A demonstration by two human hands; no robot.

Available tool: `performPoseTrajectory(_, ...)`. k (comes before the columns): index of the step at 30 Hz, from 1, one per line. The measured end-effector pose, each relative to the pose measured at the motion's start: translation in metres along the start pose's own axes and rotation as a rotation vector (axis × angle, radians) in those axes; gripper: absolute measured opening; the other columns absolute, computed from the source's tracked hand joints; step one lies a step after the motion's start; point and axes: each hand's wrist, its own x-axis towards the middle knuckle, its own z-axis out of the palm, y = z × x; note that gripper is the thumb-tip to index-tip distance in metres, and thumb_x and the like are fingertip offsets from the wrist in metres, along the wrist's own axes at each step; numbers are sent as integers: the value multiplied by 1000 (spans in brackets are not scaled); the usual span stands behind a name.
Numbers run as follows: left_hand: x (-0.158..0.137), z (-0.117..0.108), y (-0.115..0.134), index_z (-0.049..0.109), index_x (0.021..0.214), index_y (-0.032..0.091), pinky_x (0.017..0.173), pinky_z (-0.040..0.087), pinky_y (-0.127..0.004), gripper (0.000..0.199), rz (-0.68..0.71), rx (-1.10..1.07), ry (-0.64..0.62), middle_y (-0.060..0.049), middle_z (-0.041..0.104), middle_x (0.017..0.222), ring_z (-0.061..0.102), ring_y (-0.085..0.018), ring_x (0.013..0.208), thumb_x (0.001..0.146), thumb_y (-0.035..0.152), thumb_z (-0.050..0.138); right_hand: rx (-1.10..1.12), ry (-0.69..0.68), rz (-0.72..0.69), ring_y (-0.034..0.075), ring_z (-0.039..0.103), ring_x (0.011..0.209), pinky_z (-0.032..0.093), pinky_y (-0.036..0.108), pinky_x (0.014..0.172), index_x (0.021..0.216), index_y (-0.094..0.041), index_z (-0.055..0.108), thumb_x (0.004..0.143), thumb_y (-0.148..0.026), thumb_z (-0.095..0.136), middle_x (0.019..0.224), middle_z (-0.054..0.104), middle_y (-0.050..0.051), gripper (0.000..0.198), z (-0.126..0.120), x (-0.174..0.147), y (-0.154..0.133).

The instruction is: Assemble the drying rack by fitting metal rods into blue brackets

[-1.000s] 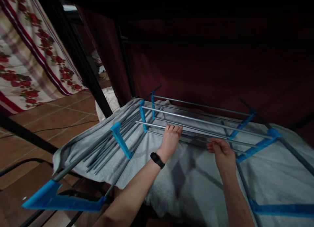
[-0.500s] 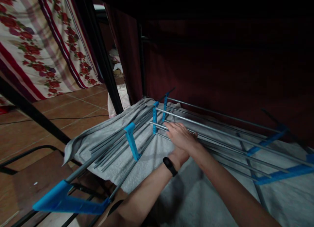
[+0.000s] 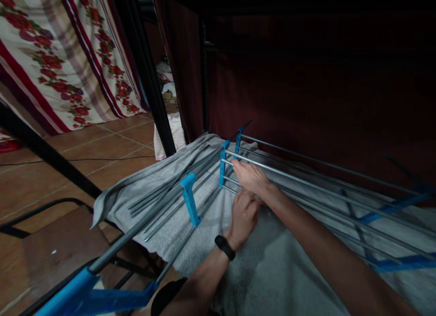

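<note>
A rack of grey metal rods [image 3: 306, 175] joined by blue plastic brackets [image 3: 222, 167], like a clothes drying rack, lies across a grey blanket [image 3: 289, 261]. My right hand [image 3: 251, 176] closes over a rod just right of the near blue bracket. Below it, my left hand [image 3: 243, 216], with a black wristband [image 3: 225, 248], is curled at a lower rod close to the right wrist; its fingertips are partly hidden. Another section, with a blue bracket [image 3: 190, 200], extends to the lower left. Several loose rods [image 3: 146, 202] rest on the blanket beside it.
A black metal bed post [image 3: 155, 88] rises at the left. Dark red cloth [image 3: 306, 93] hangs behind the rack. A brown chair [image 3: 61, 248] stands at lower left on the tiled floor [image 3: 112, 145]. Flowered cloth [image 3: 57, 66] hangs beyond.
My left hand has drawn down and toward me, out from under the right hand, and its fingers have curled. My right hand remains at the rods near the bracket. The view has shifted slightly.
</note>
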Motion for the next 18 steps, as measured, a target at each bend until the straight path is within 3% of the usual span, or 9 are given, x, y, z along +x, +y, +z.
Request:
performPoseTrajectory(4, 31, -27, -49, 59, 83, 20, 93, 48, -40, 18, -544, -99, 605, -6, 63, 92, 60, -21, 96, 87, 12, 43, 5, -32, 30, 26, 70, 99, 49, 35, 83, 140, -27, 46, 107, -41, 19, 111, 72, 11, 45, -1, 3, -2)
performPoseTrajectory(6, 51, -35, -72, 59, 87, 20, 95, 46, -36, 10, -657, -227, 707, -4, 62, 94, 60, -19, 98, 87, 16, 49, 14, -46, 41, 27, 71, 97, 49, 35, 82, 148, -31, 41, 106, -42, 21, 108, 74, 10, 47, 3, 4, -2)
performPoseTrajectory(10, 74, -38, -96, 68, 100, 21, 99, 45, -29, 17, -658, -650, 618, -4, 69, 107, 62, -17, 108, 91, 33, 61, 42, -31, 12, 25, 71, 100, 48, 33, 82, 154, -36, 36, 106, -40, 26, 114, 74, 8, 49, 13, 4, 1)
performPoseTrajectory(15, 77, -28, -111, 76, 92, 15, 92, 48, -27, 40, -689, -975, 470, -7, 73, 93, 67, -18, 95, 86, 55, 67, 60, -17, 5, 23, 71, 99, 48, 30, 80, 155, -35, 36, 106, -40, 29, 113, 75, 6, 50, 16, 4, 5)
performPoseTrajectory(18, 77, -25, -117, 76, 91, 15, 85, 50, -26, 41, -677, -1088, 444, -5, 72, 86, 67, -17, 84, 81, 55, 72, 74, -19, -4, 23, 72, 96, 47, 29, 79, 157, -35, 33, 106, -40, 28, 108, 76, 6, 51, 15, 5, 7)
